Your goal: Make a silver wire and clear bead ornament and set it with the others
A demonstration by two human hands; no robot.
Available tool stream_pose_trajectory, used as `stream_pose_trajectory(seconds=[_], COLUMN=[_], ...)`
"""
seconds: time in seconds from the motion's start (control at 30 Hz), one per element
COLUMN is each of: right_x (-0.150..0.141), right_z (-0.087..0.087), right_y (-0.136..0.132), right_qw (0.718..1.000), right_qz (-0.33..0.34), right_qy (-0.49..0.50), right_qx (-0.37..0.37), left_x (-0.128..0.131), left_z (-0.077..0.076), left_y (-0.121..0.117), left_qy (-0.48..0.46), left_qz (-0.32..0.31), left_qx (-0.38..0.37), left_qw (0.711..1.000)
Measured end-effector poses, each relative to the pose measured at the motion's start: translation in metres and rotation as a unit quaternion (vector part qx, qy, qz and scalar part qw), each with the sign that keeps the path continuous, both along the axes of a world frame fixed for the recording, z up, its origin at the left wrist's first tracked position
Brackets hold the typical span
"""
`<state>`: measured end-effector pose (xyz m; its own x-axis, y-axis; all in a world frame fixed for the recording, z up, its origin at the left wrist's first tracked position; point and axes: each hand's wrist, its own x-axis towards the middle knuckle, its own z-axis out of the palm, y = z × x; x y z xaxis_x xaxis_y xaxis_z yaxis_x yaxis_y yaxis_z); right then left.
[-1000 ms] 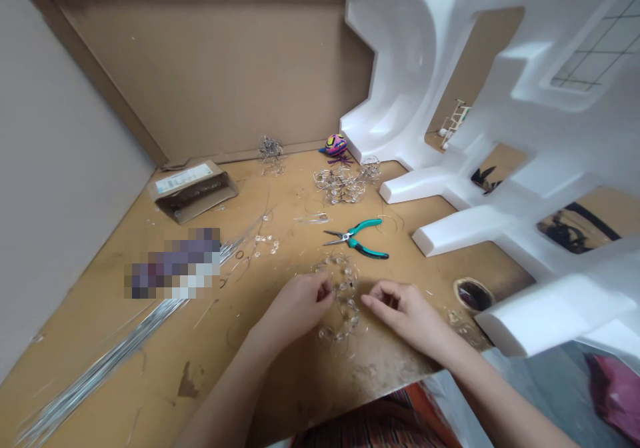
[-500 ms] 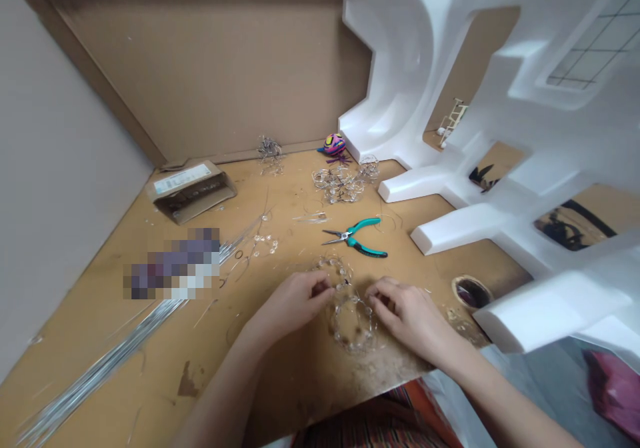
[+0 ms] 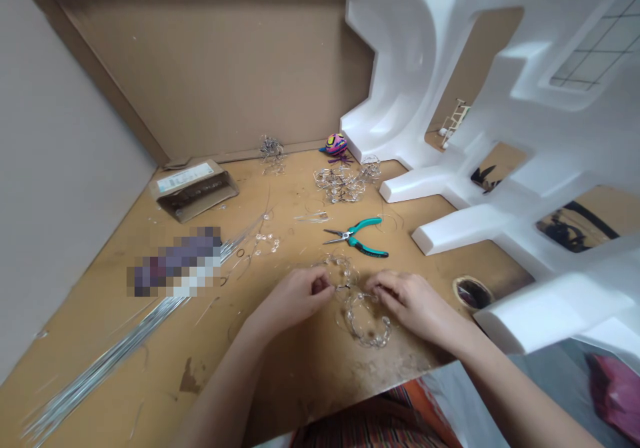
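Though near the beaded wire, pliers apart; wire tangles beyond.

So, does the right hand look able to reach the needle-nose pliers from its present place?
Likely yes: the needle-nose pliers lie just beyond the right hand, handles towards its side, nothing visible blocking the way, though it may be pinching the beaded wire.

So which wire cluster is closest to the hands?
The looped, beaded cluster between the left hand and right hand; the other clusters lie farther back, beyond the pliers.
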<state>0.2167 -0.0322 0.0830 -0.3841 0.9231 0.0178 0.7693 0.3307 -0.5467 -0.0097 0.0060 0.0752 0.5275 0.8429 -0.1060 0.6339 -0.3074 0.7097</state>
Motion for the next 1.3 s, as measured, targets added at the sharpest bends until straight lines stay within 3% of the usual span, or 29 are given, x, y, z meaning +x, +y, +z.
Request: stream_pose_trajectory(seconds=[0.33,0.47,0.67,1.0,1.3], right_x=[0.006,0.009,0.016,0.017,0.011], right_z=[0.001,-0.004,-0.017,-0.024,-0.022], right_y=[0.005,0.008,0.02,0.031,0.033], right_qw=[0.997,0.986,0.914,0.825,0.77], right_qz=[-0.006,0.0,-0.022,-0.108,-0.116], right_qy=[0.054,0.124,0.3,0.422,0.479], right_qx=[-0.057,-0.112,-0.272,-0.36,-0.404], left_x=[0.002,0.002,0.001,0.004,0.002], left_z=[0.001,0.001,-0.001,-0.004,-0.008], left_y=[-0.003,-0.003,-0.001,0.003,0.008], left_qy=[0.022,0.033,0.025,-0.059,-0.118], left_qz=[-0.004,-0.006,-0.008,0.029,0.04], left_qx=[0.029,0.039,0.054,0.097,-0.003], left_qw=[0.999,0.999,0.998,0.993,0.992])
